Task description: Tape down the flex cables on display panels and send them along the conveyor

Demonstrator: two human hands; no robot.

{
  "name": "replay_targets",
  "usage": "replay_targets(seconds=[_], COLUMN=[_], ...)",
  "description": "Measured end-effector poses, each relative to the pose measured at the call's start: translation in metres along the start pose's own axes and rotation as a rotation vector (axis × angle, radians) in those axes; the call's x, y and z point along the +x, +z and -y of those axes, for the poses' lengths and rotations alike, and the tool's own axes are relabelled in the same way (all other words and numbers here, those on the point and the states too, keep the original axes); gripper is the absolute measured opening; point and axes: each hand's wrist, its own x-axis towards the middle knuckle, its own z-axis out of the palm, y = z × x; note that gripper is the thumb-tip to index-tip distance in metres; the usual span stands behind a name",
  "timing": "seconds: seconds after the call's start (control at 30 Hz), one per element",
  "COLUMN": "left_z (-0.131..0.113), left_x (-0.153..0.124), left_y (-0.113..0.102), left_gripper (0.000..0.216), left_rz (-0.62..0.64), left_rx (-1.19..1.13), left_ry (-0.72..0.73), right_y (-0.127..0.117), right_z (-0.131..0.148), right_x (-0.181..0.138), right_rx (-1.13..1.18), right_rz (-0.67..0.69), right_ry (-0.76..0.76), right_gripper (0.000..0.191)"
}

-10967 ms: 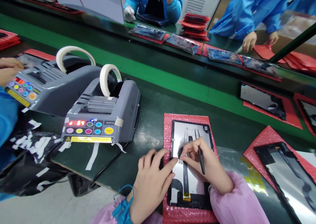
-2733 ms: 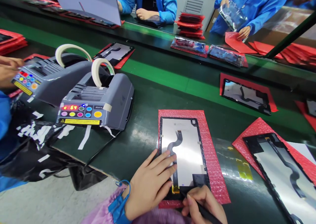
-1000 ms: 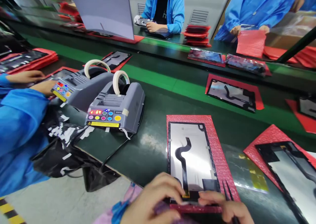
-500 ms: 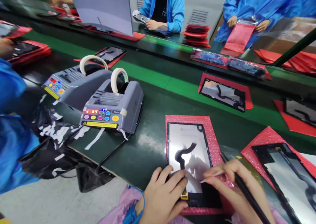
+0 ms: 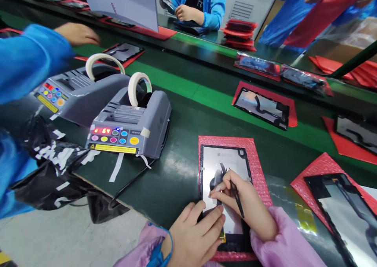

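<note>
A tablet screen panel (image 5: 210, 157), silver back up with a black rim, lies on a red bubble-wrap bag (image 5: 258, 176) at the table's near edge. My left hand (image 5: 196, 235) rests flat over its lower left part, fingers stretched out and slightly apart. Black tweezers (image 5: 236, 199) are held in my right hand (image 5: 246, 204), pointing across the palm. That hand's thumb and forefinger are pinched at the dark flex cable (image 5: 217, 178) on the panel; a small whitish piece shows at the fingertips. My hands hide much of the cable's lower run.
Two grey tape dispensers (image 5: 129, 121) with tape rolls stand to the left. More panels on red bags lie at the right (image 5: 350, 212) and on the green strip (image 5: 262, 106). A co-worker's blue sleeve (image 5: 35, 59) reaches in from the left; other people work opposite.
My right hand has moved left and up, from the panel's right edge to the flex cable. My left hand stays put. A co-worker's arm has come in over the left dispenser.
</note>
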Motion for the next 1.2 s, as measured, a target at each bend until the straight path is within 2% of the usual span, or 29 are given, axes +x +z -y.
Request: replay_targets(seconds=[0.33,0.43,0.57,0.73,0.83,0.93,1.03,1.1,1.2], left_z=[0.004,0.005,0.005,0.005,0.006,0.006,0.005,0.004,0.006], left_x=[0.0,0.0,-0.001,-0.001,-0.002,-0.006,-0.009,-0.008,-0.005], left_y=[0.003,0.004,0.007,0.003,-0.001,-0.002,0.001,0.003,0.004], left_gripper=[0.027,0.027,0.03,0.036,0.037,0.039,0.045,0.053,0.058], left_rz=[0.017,0.003,0.012,0.106,0.145,0.145,0.088,0.071,0.084], left_rx=[-0.029,-0.046,-0.051,-0.021,-0.009,-0.014,0.016,0.051,0.069], left_ry=[0.085,0.092,0.102,0.104,0.102,0.085,-0.053,-0.111,-0.067], right_y=[0.005,0.004,0.004,0.004,-0.012,-0.044,-0.076,-0.087,-0.087], right_z=[0.001,0.002,0.006,0.005,0.002,-0.003,-0.011,-0.017,-0.023], right_x=[-0.001,0.003,0.019,0.027,0.019,0.01,0.003,-0.002,-0.011], right_rx=[-0.084,-0.275,-0.486,-0.507,-0.482,-0.454,-0.433,-0.385,-0.28], right_rz=[-0.031,-0.162,-0.383,-0.475,-0.518,-0.583,-0.644,-0.62,-0.503], right_ry=[0.032,-0.009,-0.073,-0.054,-0.029,0.009,0.065,0.099,0.127], right_gripper=[0.03,0.028,0.04,0.036,0.037,0.034,0.034,0.036,0.04])
